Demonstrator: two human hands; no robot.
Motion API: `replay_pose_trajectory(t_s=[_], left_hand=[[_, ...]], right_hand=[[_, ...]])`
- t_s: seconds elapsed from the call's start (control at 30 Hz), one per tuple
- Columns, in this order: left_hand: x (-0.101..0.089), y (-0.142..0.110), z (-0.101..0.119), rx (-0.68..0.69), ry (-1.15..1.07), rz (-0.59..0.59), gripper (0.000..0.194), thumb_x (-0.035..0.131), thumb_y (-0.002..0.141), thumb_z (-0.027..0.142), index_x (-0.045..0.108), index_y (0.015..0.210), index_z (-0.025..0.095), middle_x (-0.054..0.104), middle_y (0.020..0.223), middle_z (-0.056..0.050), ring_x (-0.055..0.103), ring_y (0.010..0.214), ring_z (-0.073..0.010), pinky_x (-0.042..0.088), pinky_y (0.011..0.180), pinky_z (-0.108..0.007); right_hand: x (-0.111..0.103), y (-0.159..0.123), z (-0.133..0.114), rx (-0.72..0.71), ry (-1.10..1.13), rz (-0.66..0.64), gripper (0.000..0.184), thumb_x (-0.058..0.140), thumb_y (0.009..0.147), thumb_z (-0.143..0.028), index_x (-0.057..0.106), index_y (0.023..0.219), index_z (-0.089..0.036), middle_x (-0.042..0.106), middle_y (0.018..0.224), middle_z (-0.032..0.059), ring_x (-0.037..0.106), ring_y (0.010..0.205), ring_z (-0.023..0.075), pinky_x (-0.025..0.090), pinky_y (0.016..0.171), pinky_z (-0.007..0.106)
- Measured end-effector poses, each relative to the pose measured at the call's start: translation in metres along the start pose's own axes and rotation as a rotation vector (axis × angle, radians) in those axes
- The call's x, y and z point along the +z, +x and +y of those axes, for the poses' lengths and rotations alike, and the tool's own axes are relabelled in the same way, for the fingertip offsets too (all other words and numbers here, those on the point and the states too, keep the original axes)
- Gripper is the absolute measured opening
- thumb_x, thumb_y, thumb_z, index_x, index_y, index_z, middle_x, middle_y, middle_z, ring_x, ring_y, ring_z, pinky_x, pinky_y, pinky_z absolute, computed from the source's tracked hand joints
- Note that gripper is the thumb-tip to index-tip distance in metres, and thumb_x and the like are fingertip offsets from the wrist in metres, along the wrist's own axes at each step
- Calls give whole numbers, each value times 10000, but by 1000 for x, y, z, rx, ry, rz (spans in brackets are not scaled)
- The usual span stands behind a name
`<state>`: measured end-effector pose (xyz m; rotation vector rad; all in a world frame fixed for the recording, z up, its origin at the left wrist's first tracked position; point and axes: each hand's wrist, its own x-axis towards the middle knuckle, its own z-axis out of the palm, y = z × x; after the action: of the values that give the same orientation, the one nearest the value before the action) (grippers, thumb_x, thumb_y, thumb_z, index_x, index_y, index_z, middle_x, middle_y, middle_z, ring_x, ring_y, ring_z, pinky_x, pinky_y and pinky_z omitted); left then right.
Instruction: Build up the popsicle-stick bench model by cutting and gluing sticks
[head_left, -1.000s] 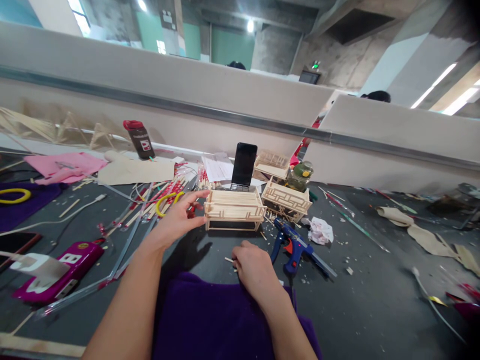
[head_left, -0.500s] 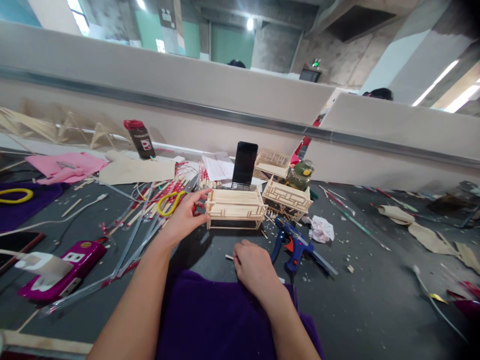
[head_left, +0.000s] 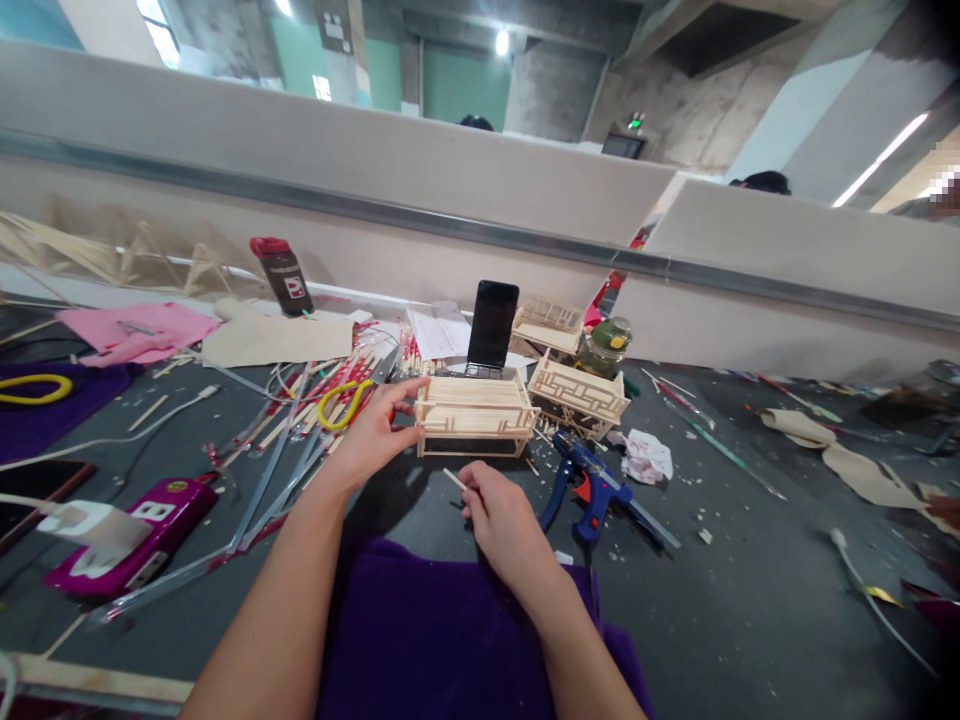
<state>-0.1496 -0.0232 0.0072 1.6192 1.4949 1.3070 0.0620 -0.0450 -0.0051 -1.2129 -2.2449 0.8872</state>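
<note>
The bare left hand point(head_left: 375, 435) clasps widely, thumb and fingers parted; rightward of that grip, the bare right hand point(head_left: 501, 510) pinches.

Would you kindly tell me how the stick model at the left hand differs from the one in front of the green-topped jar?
The left hand touches the near model; no hand touches the jar-side model. The near model sits nearly square to the view; the jar-side model is turned aslant. Both are built of pale sticks.
</note>
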Motion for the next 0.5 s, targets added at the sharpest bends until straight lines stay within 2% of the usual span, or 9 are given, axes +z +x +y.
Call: replay_pose_trajectory(t_s=[0.13, 0.27, 0.5], left_hand=[[0, -1, 3, -15, -3, -9, 608, 650, 704, 195, 554, 1303, 227, 539, 1243, -71, 543, 1042, -205, 456, 956, -377], [0, -4, 5, -20, 11, -44, 611, 660, 715, 202, 541, 1312, 252, 520, 1243, -64, 545, 1050, -215, 468, 953, -397], [0, -5, 10, -31, 60, -83, 603, 682, 716, 226, 547, 1303, 248, 498, 1226, -70, 555, 987, -203, 493, 887, -375]], right_hand=[[2, 0, -5, 10, 50, -26, 190, 446, 857, -54, 575, 843, -192, 630, 753, 1, 617, 665, 121, 420, 658, 199], [1, 0, -9, 50, 126, -49, 192, 427, 863, -53, 540, 853, -208, 594, 648, -38, 603, 589, 107, 415, 618, 186], [10, -1, -7, 58, 380, -12, 113, 435, 870, -137, 510, 849, -219, 591, 681, -40, 604, 536, 93, 423, 510, 174]])
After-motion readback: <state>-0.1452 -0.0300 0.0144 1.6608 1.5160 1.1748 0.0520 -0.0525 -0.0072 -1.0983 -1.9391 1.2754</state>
